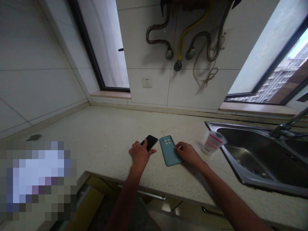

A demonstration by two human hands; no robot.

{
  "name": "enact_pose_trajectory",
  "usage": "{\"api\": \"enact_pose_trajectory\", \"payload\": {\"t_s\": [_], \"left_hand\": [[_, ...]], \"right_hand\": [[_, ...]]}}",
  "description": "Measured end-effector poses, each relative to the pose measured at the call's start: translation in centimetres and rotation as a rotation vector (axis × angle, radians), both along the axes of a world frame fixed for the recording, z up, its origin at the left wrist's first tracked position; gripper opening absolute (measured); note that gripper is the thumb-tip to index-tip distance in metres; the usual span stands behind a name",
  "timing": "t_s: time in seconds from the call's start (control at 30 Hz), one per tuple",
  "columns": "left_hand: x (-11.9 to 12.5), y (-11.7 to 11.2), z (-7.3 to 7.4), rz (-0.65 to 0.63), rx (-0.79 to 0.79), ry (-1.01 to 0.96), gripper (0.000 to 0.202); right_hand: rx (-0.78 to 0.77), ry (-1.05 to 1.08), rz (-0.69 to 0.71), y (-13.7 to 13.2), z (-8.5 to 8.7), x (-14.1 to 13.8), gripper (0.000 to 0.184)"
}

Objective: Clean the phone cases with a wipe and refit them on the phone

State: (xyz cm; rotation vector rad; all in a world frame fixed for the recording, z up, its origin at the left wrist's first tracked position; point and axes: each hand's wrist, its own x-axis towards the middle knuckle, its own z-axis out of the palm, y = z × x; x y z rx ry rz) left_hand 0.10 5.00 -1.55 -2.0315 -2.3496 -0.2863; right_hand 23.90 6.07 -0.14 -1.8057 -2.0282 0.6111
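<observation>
A black smartphone [151,142] lies at a slant on the pale countertop. My left hand [140,154] is over its near left end, the fingers curled round it and hiding that part. Just to the right is a teal phone case [169,152] with a camera cutout near its top, separated from the phone by a small gap. The thumb and fingers of my right hand [189,153] pinch the case's right edge. Right of that hand, a clear plastic cup [213,143] with red print stands tilted beside the sink.
A steel sink [240,173] with a faucet [286,126] takes up the right of the countertop [115,125]. At the back wall are a socket [147,82] and pipes. Drawer handles [151,194] show below the front edge. A pixelated patch covers the lower left.
</observation>
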Motion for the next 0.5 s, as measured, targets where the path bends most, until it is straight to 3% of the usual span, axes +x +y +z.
{"api": "enact_pose_trajectory", "payload": {"t_s": [0.27,0.5], "left_hand": [[0.3,-0.4,-0.4,0.041,0.017,-0.029,0.07],[0.6,-0.9,-0.2,0.065,0.009,-0.059,0.067]], "right_hand": [[-0.016,-0.167,0.099,-1.3,0.2,-1.1,0.025],[-0.061,-0.122,0.201,-1.8,0.8,-1.6,0.032]]}}
